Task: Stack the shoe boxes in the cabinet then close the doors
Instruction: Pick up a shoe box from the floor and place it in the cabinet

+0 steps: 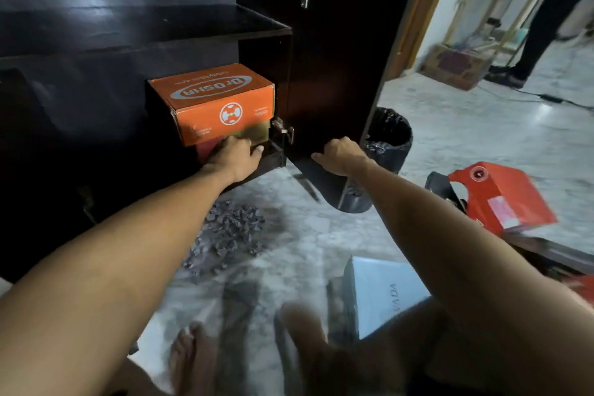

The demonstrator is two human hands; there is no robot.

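In the head view, the orange shoe box [213, 103] sat in the lower compartment of the cabinet [128, 42], on top of a gold box [254, 135] and a red box [205, 149]. The left hand [233, 154] lay with fingers nearly straight against the lower boxes, pressing them inward. The right hand [339, 154] gripped the bottom edge of the open door [334, 58]. More boxes, a red one [501, 199] and a white one [382, 292], waited on the floor [321, 241]. To do this well, I think the person should push the stack fully behind the cabinet's front edge and keep it square, so that the door can shut later
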